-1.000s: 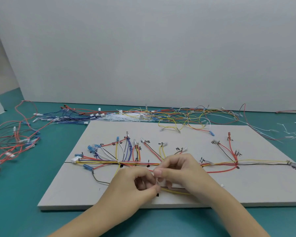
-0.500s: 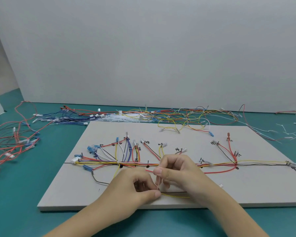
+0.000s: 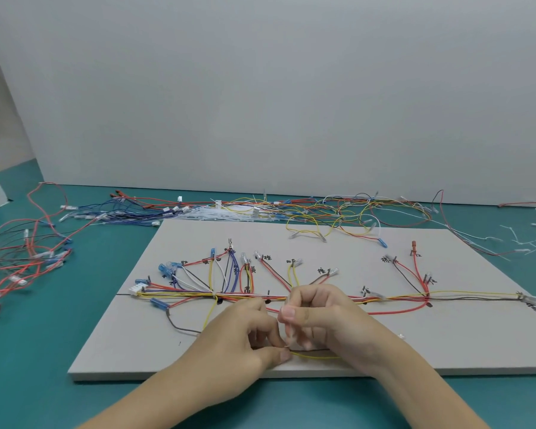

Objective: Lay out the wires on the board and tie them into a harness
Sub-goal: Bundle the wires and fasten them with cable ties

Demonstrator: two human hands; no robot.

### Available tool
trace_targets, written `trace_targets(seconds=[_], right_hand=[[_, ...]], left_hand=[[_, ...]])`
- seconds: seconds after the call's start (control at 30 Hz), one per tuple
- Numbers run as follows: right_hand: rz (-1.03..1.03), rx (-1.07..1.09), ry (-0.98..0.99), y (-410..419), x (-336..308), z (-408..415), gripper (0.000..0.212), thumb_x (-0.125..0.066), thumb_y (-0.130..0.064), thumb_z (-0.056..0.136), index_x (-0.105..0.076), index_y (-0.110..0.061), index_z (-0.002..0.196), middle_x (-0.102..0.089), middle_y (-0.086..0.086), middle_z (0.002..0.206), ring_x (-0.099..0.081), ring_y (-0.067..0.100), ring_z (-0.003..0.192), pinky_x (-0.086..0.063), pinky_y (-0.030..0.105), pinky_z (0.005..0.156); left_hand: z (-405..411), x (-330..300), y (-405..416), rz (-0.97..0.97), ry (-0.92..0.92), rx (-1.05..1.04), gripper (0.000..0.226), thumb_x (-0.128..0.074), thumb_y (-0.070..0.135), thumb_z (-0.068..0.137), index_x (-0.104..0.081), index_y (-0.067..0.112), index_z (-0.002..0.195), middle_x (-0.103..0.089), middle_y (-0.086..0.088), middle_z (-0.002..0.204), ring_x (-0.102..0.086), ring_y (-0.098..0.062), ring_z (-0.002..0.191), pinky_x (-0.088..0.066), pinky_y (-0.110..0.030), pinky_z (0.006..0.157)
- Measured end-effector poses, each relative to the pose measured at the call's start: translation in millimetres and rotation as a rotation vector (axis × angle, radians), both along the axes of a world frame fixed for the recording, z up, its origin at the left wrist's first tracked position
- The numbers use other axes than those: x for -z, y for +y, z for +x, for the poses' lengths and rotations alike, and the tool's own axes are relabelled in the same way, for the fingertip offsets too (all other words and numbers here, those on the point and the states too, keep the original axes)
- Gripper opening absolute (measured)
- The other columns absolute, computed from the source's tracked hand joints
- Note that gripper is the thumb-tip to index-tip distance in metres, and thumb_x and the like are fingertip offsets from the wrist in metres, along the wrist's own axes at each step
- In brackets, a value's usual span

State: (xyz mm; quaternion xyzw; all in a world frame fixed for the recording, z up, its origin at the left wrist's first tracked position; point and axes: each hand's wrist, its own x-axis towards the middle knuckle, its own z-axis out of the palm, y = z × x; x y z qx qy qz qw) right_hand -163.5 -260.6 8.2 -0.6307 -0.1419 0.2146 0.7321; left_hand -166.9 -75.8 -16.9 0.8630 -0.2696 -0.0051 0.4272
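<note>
A grey board (image 3: pixel 446 345) lies on the teal table, with coloured wires fanned out along a horizontal wire trunk (image 3: pixel 464 295). Near the board's front edge my left hand (image 3: pixel 242 339) and my right hand (image 3: pixel 325 320) meet over a yellow wire (image 3: pixel 316 356) and a dark wire. Both pinch a thin white cable tie (image 3: pixel 287 335) that rises between the fingertips. My right thumb and forefinger hold its upper end; my left thumb presses at its base on the wires. What lies under the palms is hidden.
Loose wires (image 3: pixel 322 212) and a bundle of white cable ties (image 3: pixel 226 215) lie behind the board. More red wires (image 3: pixel 22 261) are piled at the left. Cut tie ends (image 3: pixel 520 246) are scattered at the right. A grey wall stands behind.
My hands have stayed at the same spot, with small finger movements. My right hand has lifted slightly, drawing the tie's end upward.
</note>
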Motion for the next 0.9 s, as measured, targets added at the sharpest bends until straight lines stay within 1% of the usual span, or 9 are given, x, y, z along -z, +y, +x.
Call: trace_targets(seconds=[0.17, 0.23, 0.3, 0.43, 0.53, 0.6, 0.67, 0.8, 0.9], right_hand=[[-0.033, 0.178, -0.090, 0.3, -0.6, 4.5, 0.025, -0.079, -0.032, 0.070, -0.072, -0.015, 0.086, -0.065, 0.006, 0.080, -0.061, 0.015, 0.074, -0.049, 0.025, 0.062], [-0.040, 0.290, -0.112, 0.3, -0.5, 7.7, 0.047, -0.078, -0.042, 0.061, -0.072, -0.019, 0.102, -0.066, 0.004, 0.092, -0.062, 0.012, 0.084, -0.049, 0.029, 0.068], [-0.036, 0.384, -0.098, 0.4, -1.2, 9.9, 0.052, -0.073, -0.046, 0.066, -0.069, -0.017, 0.108, -0.067, 0.002, 0.092, -0.062, 0.014, 0.083, -0.049, 0.032, 0.070], [-0.025, 0.502, -0.033, -1.1, -3.5, 11.5, 0.031, -0.056, -0.036, 0.090, -0.068, -0.009, 0.100, -0.066, 0.004, 0.079, -0.061, 0.017, 0.073, -0.048, 0.032, 0.063], [-0.036, 0.551, -0.034, -1.3, -4.3, 11.4, 0.026, -0.049, -0.025, 0.094, -0.069, -0.008, 0.090, -0.064, 0.007, 0.074, -0.058, 0.017, 0.064, -0.045, 0.030, 0.056], [-0.050, 0.554, -0.044, -0.9, -4.2, 11.5, 0.025, -0.049, -0.023, 0.093, -0.069, -0.009, 0.087, -0.064, 0.008, 0.072, -0.057, 0.018, 0.063, -0.044, 0.030, 0.053], [-0.076, 0.546, -0.061, 0.0, -3.2, 11.2, 0.025, -0.049, -0.020, 0.093, -0.070, -0.010, 0.084, -0.065, 0.009, 0.070, -0.056, 0.019, 0.063, -0.044, 0.028, 0.050], [-0.112, 0.526, -0.097, 1.2, -2.6, 9.8, 0.028, -0.048, -0.016, 0.093, -0.071, -0.012, 0.077, -0.064, 0.009, 0.068, -0.057, 0.019, 0.063, -0.044, 0.026, 0.048], [-0.111, 0.516, -0.093, 0.7, -3.4, 8.5, 0.029, -0.047, -0.015, 0.094, -0.070, -0.011, 0.076, -0.063, 0.011, 0.068, -0.056, 0.020, 0.063, -0.043, 0.028, 0.050]], left_hand=[[-5.5, -5.8, 3.6, 0.134, -0.109, 0.019, 0.017, -0.071, 0.047, 0.078, -0.070, 0.031, 0.083, -0.052, 0.015, 0.085, -0.051, 0.000, 0.084, -0.042, -0.018, 0.074], [-0.4, -17.4, 8.5, 0.278, -0.101, 0.087, 0.036, -0.066, 0.062, 0.072, -0.069, 0.036, 0.097, -0.051, 0.018, 0.090, -0.050, 0.003, 0.087, -0.042, -0.015, 0.076], [14.1, -33.3, 16.1, 0.372, -0.034, 0.135, 0.047, -0.065, 0.071, 0.065, -0.070, 0.038, 0.098, -0.054, 0.021, 0.091, -0.051, 0.006, 0.088, -0.043, -0.014, 0.076], [74.9, -58.0, 31.5, 0.210, -0.091, -0.057, 0.005, -0.072, 0.038, 0.081, -0.073, 0.033, 0.081, -0.065, 0.019, 0.082, -0.059, 0.001, 0.084, -0.041, -0.014, 0.068], [141.3, -56.0, 48.0, 0.270, -0.303, -0.377, 0.017, -0.057, 0.022, 0.094, -0.073, 0.017, 0.097, -0.068, 0.002, 0.099, -0.059, -0.017, 0.100, -0.044, -0.032, 0.083], [179.1, -46.4, 61.2, 0.405, -0.248, -0.493, 0.029, -0.048, 0.023, 0.098, -0.069, 0.011, 0.114, -0.064, -0.009, 0.119, -0.053, -0.029, 0.116, -0.044, -0.040, 0.096], [203.5, -34.4, 69.4, 0.516, -0.125, -0.505, 0.034, -0.042, 0.023, 0.101, -0.066, 0.006, 0.117, -0.062, -0.016, 0.124, -0.051, -0.034, 0.119, -0.044, -0.044, 0.098], [220.1, -21.6, 67.7, 0.568, -0.039, -0.450, 0.033, -0.033, 0.019, 0.101, -0.057, 0.002, 0.085, -0.063, -0.021, 0.110, -0.055, -0.031, 0.095, -0.047, -0.040, 0.087], [228.2, -20.1, 63.3, 0.624, 0.049, -0.459, 0.036, -0.030, 0.026, 0.102, -0.058, 0.003, 0.103, -0.058, -0.021, 0.123, -0.053, -0.032, 0.106, -0.044, -0.040, 0.094]])
